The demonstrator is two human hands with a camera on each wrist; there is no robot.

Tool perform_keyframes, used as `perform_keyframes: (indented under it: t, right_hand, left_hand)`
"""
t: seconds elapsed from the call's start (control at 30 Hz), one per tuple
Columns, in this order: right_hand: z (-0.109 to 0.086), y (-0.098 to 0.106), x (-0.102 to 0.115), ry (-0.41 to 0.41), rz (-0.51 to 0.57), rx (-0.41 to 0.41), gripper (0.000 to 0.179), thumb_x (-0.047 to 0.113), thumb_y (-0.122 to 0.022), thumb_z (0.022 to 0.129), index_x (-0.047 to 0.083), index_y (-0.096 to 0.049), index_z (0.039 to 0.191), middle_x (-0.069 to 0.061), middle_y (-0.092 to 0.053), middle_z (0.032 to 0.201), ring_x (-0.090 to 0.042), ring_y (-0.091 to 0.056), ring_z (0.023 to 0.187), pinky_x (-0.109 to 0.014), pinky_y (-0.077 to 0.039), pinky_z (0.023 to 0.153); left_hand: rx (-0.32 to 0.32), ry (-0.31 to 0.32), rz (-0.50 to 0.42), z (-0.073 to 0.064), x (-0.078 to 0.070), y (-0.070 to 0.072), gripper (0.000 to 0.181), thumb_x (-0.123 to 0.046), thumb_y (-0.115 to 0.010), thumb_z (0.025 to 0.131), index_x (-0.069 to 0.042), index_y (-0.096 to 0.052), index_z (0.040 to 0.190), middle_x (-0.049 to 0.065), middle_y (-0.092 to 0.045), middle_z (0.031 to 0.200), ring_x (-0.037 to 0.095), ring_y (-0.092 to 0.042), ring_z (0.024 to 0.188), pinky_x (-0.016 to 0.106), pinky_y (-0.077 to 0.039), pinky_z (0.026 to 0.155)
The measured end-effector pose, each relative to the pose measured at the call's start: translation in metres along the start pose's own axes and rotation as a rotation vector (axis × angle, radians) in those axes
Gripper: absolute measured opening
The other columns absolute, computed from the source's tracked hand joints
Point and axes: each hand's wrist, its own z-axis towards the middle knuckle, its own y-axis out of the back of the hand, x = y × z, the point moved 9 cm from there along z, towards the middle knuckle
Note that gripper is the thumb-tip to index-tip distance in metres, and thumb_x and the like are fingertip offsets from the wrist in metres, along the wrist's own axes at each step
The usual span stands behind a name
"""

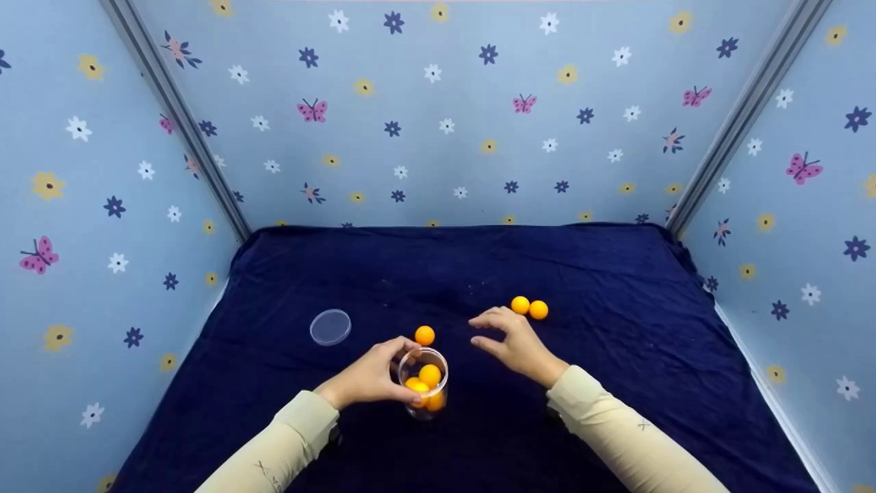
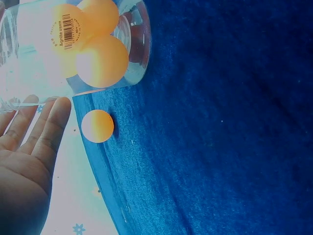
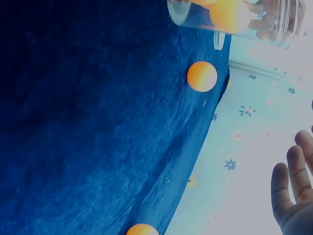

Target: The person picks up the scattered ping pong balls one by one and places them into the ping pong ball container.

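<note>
My left hand (image 1: pixel 373 373) grips a clear plastic jar (image 1: pixel 445 385) near its uncovered mouth, thumb in front and fingers at the far side. Inside are several orange table tennis balls (image 2: pixel 102 61); one carries a printed barcode label, visible in the left wrist view. Just beyond the jar a loose orange ball (image 1: pixel 424 335) lies on the cloth. To the right of the jar, my right hand (image 1: pixel 517 344) hovers with nothing held, its fingers slightly bent and thumb apart. Two more orange balls (image 1: pixel 520 305) lie side by side just past that hand.
A round clear lid (image 1: pixel 330 327) lies flat on the dark blue cloth (image 1: pixel 616 329), left of the jar. Flower-patterned walls (image 1: pixel 472 157) stand at the back and both sides, with grey metal posts (image 1: pixel 188 130) at the corners.
</note>
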Motion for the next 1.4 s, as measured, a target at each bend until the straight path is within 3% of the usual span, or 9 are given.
perform_keyframes:
  t: [0.23, 0.43, 0.67, 0.93, 1.17, 1.4]
  right_hand:
    - [-0.004, 0.009, -0.015, -0.076, -0.002, 0.002, 0.026, 0.003, -0.087, 0.089, 0.001, -0.08, 0.114, -0.013, -0.08, 0.11, -0.03, -0.075, 0.1, -0.036, -0.063, 0.091]
    - [-0.007, 0.017, -0.025, -0.129, 0.008, -0.005, 0.026, 0.003, -0.087, 0.089, 0.0, -0.08, 0.114, -0.015, -0.08, 0.111, -0.036, -0.074, 0.1, -0.045, -0.063, 0.089]
    - [-0.009, 0.025, -0.033, -0.133, -0.011, -0.039, 0.028, 0.001, -0.088, 0.087, 0.0, -0.08, 0.114, -0.014, -0.08, 0.109, -0.032, -0.072, 0.096, -0.039, -0.061, 0.084]
    - [-0.011, 0.033, -0.04, -0.112, -0.07, -0.06, 0.029, 0.003, -0.09, 0.086, 0.001, -0.081, 0.113, -0.016, -0.079, 0.106, -0.027, -0.071, 0.091, -0.047, -0.061, 0.078]
    - [-0.015, 0.038, -0.051, -0.156, -0.071, -0.064, 0.03, 0.002, -0.089, 0.086, 0.0, -0.08, 0.114, -0.014, -0.078, 0.106, -0.03, -0.07, 0.092, -0.034, -0.06, 0.08]
    - [-0.018, 0.045, -0.061, -0.203, -0.067, -0.059, 0.03, 0.003, -0.089, 0.087, -0.001, -0.08, 0.116, -0.016, -0.077, 0.102, -0.039, -0.073, 0.094, -0.033, -0.059, 0.081]
  left_hand:
    - [0.004, 0.004, -0.016, 0.0, 0.0, 0.0, 0.073, -0.03, -0.103, 0.075, -0.006, -0.065, 0.133, 0.014, -0.074, 0.131, 0.04, -0.073, 0.113, 0.039, -0.06, 0.102]
    - [0.007, 0.004, -0.002, -0.001, 0.0, 0.0, 0.075, -0.034, -0.102, 0.075, -0.007, -0.065, 0.134, 0.013, -0.074, 0.132, 0.038, -0.072, 0.112, 0.038, -0.06, 0.101]
    - [0.008, 0.001, -0.001, -0.001, 0.002, -0.001, 0.075, -0.035, -0.102, 0.075, -0.006, -0.066, 0.134, 0.013, -0.073, 0.132, 0.031, -0.073, 0.111, 0.035, -0.06, 0.099]
    - [0.007, 0.014, -0.025, -0.002, 0.004, -0.001, 0.075, -0.033, -0.102, 0.075, -0.006, -0.065, 0.134, 0.009, -0.073, 0.133, 0.038, -0.073, 0.114, 0.034, -0.061, 0.099]
    - [0.008, 0.007, -0.009, -0.001, 0.003, -0.001, 0.075, -0.034, -0.102, 0.076, -0.007, -0.065, 0.135, 0.009, -0.073, 0.132, 0.037, -0.073, 0.113, 0.036, -0.061, 0.099]
    - [0.004, -0.004, 0.008, 0.0, 0.003, 0.0, 0.075, -0.034, -0.102, 0.075, -0.008, -0.065, 0.135, 0.01, -0.074, 0.132, 0.033, -0.074, 0.111, 0.033, -0.061, 0.098]
